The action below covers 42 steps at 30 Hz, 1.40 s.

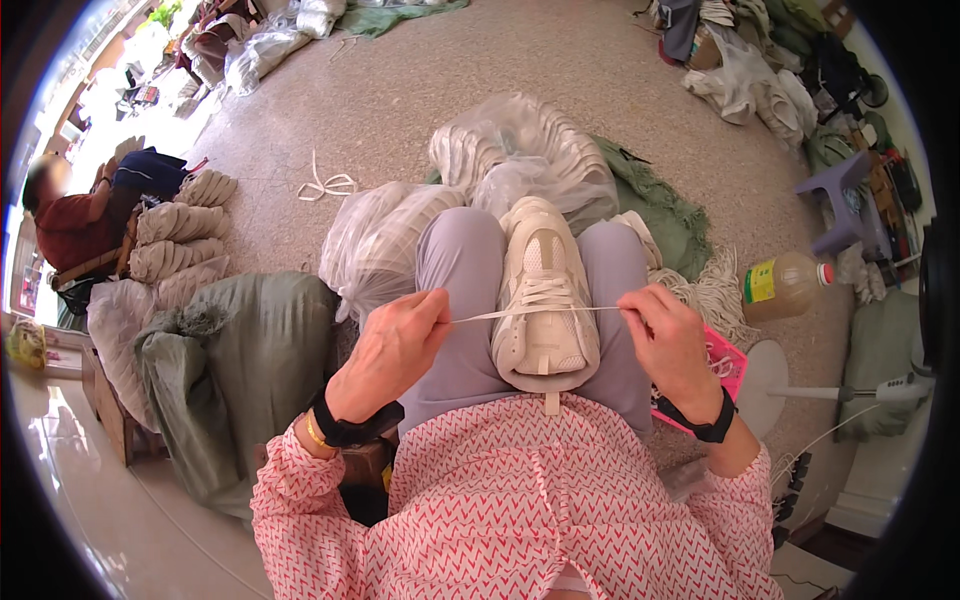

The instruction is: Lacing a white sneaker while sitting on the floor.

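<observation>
While the wide, speckled floor (400, 110) is partly covered by clutter, a bulky green sack (250, 345) is slumped to the left. Beyond the knees, pale shoes are bundled in a clear bag (520, 150), their shapes blurred by the crinkled plastic. At the far left, another person in a dark red top (75, 230) is seen seated, the lower body largely hidden by stacked shoes. Between the lavender-trousered thighs (458, 262), a cream shoe (545, 265) is held upright in the lap, its toe pointed away from the body; its sole is hidden from view. By the left hand (385, 345), held just to the left of the shoe, a flat white lace (480, 317) is pinched, thumb and forefinger pressed together on it. By the right hand (672, 345), the other side is gripped likewise, so that the strand is drawn taut across the laced front. Whether loose ends are tucked inside the curled fingers cannot be told. Behind the right wrist, a pink basket (728, 355) is partly covered, and its small contents are hard to make out.
</observation>
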{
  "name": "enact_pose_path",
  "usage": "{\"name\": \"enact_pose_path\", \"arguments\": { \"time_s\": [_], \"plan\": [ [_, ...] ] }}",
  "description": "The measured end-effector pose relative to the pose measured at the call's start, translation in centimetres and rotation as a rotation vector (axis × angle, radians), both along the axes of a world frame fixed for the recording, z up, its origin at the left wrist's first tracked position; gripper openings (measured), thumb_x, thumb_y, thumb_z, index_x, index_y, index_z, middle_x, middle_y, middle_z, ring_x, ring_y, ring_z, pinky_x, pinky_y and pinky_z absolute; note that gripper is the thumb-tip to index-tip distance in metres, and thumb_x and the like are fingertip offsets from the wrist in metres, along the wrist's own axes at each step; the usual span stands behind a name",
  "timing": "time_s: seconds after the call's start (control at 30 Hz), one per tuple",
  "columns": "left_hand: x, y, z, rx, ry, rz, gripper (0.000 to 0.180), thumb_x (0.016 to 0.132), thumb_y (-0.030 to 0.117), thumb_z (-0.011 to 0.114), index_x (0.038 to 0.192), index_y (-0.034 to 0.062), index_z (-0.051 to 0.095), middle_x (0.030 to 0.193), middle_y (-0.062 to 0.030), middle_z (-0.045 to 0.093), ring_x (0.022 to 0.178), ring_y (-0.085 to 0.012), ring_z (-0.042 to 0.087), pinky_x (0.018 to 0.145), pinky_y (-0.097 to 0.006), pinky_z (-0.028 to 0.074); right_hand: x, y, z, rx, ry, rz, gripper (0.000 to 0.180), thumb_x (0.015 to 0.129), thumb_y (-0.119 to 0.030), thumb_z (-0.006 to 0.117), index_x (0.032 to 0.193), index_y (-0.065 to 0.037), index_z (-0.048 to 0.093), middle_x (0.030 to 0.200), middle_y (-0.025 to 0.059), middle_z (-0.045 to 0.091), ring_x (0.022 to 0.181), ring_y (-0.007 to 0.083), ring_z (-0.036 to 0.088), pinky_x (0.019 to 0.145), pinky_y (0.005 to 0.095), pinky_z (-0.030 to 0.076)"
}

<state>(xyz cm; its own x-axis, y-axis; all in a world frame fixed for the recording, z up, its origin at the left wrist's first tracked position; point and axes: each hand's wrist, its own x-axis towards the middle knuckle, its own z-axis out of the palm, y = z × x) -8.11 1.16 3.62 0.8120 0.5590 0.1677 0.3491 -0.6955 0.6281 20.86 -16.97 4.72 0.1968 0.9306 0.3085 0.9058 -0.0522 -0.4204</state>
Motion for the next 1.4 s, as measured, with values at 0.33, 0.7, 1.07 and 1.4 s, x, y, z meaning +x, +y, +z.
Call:
{"name": "enact_pose_path", "arguments": {
  "time_s": [0.33,0.7,1.07,1.4],
  "plan": [
    [-6.0,2.9,-0.1,0.012,0.047,0.169,0.011,0.083,0.0,0.074,0.084,0.0005,0.063,0.078,-0.0089,0.066,0.082,-0.0276,0.062,0.066,-0.038,0.05,5.5,-3.9,-1.1,0.0,0.189,-0.212,0.013,0.09,0.004,0.068,0.102,0.002,0.072,0.089,0.0138,0.069,0.069,0.0248,0.065,0.062,0.034,0.05],
    [-13.7,6.3,0.9,0.041,0.17,0.477,0.009,0.082,-0.002,0.067,0.085,-0.0042,0.059,0.067,-0.0169,0.061,0.059,-0.0277,0.061,0.059,-0.037,0.046,12.2,-9.1,-3.9,-0.012,0.158,-0.327,0.021,0.093,0.002,0.066,0.111,0.002,0.077,0.091,0.012,0.076,0.075,0.0159,0.067,0.069,0.0298,0.051],
    [-24.1,11.7,-0.4,0.098,0.175,0.718,0.012,0.079,0.006,0.072,0.085,-0.0022,0.065,0.067,-0.0127,0.065,0.061,-0.0214,0.062,0.061,-0.036,0.049,21.9,-15.2,-10.2,-0.097,0.379,-0.537,0.025,0.1,-0.002,0.06,0.117,-0.001,0.078,0.084,0.0068,0.075,0.054,0.0063,0.054,0.05,0.0239,0.045],
    [-31.3,13.6,-1.3,-0.043,0.124,0.877,0.012,0.078,0.006,0.075,0.082,-0.0005,0.066,0.065,-0.0065,0.063,0.06,-0.0139,0.06,0.058,-0.032,0.047,30.4,-21.3,-13.0,-0.103,0.449,-0.685,0.029,0.102,-0.003,0.057,0.124,-0.001,0.074,0.089,0.0091,0.075,0.05,0.008,0.057,0.043,0.0236,0.047]
  ]
}}
